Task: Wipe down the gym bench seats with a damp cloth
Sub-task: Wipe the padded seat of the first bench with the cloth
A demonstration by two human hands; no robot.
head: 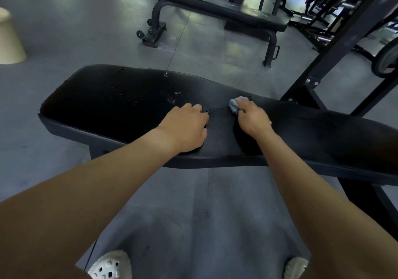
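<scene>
Bench seat (pixel 129 97), right hand (pixel 254 119) fingers (pixel 244 106) gripping cloth (pixel 233 105)

Beige stool (pixel 9 39) far left; white shoes (pixel 109 265) on grey floor (pixel 86 31).
</scene>
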